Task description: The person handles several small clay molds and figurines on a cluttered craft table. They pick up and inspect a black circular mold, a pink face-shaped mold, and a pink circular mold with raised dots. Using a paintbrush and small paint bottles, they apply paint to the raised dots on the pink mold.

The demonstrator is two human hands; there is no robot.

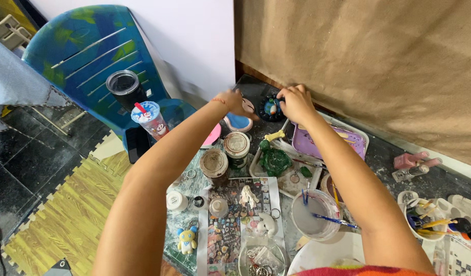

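On the far left a blue plastic chair carries a dark tumbler and a lidded cartoon cup with a red straw. Next comes the cluttered desk, where two lidded jars stand side by side below the arms.

The left hand reaches to the far edge of the desk — its fingers are bent down over a small figure with a blue base, touching its top, though whether they actually grip it I cannot tell (the hand is blurred).

Just beside it the right hand has its fingers curled at the rim of a small round dark piece painted blue and white, pinching its right edge. That piece sits against the brown paper backdrop, between the two hands.

Further right lie a green turtle figure, a purple tray and a cup of grey water with brushes.
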